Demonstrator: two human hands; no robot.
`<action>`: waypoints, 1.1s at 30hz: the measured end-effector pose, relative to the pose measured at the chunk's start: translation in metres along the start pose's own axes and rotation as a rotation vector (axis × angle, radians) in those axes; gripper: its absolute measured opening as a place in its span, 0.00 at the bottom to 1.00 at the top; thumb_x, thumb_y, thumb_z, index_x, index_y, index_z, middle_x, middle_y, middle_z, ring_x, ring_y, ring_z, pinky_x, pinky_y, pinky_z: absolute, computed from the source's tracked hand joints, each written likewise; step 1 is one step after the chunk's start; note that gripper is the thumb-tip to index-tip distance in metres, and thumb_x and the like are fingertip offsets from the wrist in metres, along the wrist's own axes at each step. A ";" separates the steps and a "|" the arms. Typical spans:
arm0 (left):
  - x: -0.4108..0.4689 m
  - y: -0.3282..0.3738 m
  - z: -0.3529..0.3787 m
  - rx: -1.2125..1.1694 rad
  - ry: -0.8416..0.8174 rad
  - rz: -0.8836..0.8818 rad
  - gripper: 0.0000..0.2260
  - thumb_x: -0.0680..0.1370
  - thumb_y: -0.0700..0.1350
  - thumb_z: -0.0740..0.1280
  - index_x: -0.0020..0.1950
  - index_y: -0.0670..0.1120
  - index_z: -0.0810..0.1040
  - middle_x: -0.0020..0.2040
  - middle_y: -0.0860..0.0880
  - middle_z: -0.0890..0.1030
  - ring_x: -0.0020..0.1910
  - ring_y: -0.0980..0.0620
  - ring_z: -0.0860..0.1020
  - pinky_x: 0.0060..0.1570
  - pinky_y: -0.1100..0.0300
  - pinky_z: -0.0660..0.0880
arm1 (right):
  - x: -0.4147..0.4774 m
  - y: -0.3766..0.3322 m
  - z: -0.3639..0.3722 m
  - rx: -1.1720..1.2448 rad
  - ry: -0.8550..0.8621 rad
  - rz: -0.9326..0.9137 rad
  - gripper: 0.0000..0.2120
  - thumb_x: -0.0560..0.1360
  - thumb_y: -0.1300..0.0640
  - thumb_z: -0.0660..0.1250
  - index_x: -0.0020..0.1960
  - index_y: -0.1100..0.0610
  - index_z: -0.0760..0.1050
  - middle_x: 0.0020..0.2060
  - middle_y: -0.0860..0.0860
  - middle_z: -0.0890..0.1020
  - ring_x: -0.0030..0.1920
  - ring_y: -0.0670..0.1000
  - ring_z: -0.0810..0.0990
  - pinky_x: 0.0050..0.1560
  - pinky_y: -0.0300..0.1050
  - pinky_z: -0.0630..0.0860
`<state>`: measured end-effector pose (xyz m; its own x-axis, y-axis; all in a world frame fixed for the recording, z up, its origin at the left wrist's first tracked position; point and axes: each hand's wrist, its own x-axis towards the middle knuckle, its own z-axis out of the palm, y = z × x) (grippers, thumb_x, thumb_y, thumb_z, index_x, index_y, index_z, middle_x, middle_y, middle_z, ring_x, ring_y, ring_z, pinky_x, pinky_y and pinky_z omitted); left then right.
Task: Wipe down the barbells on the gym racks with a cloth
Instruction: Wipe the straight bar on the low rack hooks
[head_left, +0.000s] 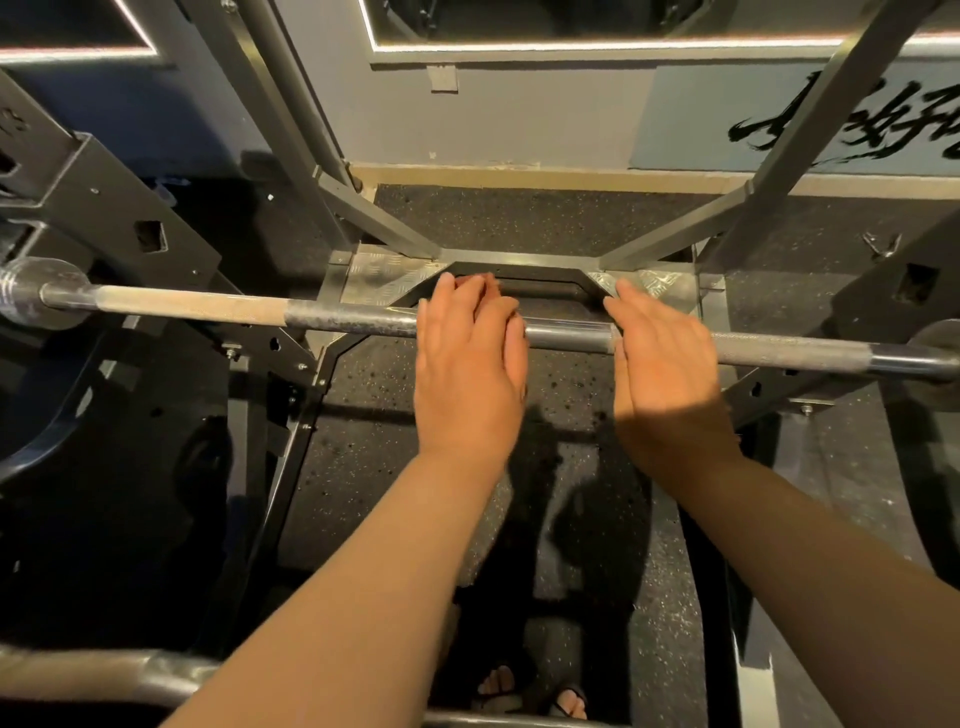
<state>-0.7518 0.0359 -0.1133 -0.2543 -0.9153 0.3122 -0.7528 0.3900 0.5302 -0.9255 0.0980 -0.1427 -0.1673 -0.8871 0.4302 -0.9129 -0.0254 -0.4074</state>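
Barbell (322, 314) sits across the black rack (171, 244), running 9 o'clock to 3 o'clock and slightly lower at the 3 end. Knurl is tan and discoloured toward 9, there's a smooth shiny stretch at centre, and grey knurl toward 3. Left hand (467, 364) is just left of centre and right hand (667, 364) just right of it. Both are palm-down across the bar with fingers straight and together, not wrapped around it and holding nothing. Can't tell whether the palms press on the steel or sit just over it. The hands are apart, with the shiny stretch showing between them. Only writing is black brush-script lettering (852, 124) on the grey wall at 2 o'clock, cut off by a rack post and the frame edge, so not readable. No brand marks legible on bar or rack. Speckled rubber floor (519, 218) below. Sandalled feet (530, 693) at 6 o'clock. Second bar (104, 670) at 7 o'clock. Mirror (597, 21) with a lit edge at 12.
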 end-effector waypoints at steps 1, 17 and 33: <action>0.000 0.007 0.005 -0.028 0.024 -0.071 0.14 0.85 0.47 0.59 0.64 0.45 0.79 0.71 0.47 0.74 0.79 0.45 0.58 0.78 0.40 0.54 | 0.000 0.001 0.000 -0.011 -0.010 -0.001 0.20 0.83 0.67 0.60 0.75 0.62 0.70 0.75 0.57 0.72 0.76 0.55 0.69 0.76 0.60 0.63; 0.003 0.015 0.001 -0.011 0.026 -0.143 0.15 0.86 0.47 0.56 0.67 0.45 0.77 0.71 0.47 0.73 0.80 0.44 0.57 0.80 0.44 0.48 | -0.003 0.001 0.000 -0.076 0.045 -0.064 0.19 0.82 0.64 0.58 0.71 0.65 0.73 0.74 0.61 0.73 0.72 0.60 0.73 0.73 0.60 0.66; 0.014 -0.017 -0.006 0.047 0.063 -0.078 0.17 0.84 0.48 0.54 0.58 0.45 0.80 0.64 0.48 0.78 0.76 0.44 0.64 0.80 0.42 0.46 | 0.029 -0.043 0.022 -0.217 0.020 -0.079 0.19 0.85 0.60 0.55 0.67 0.70 0.75 0.66 0.68 0.78 0.70 0.66 0.76 0.66 0.66 0.73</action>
<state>-0.7389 0.0170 -0.1128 -0.1562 -0.9340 0.3212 -0.7970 0.3113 0.5176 -0.8827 0.0629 -0.1305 -0.0973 -0.8767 0.4710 -0.9819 0.0072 -0.1895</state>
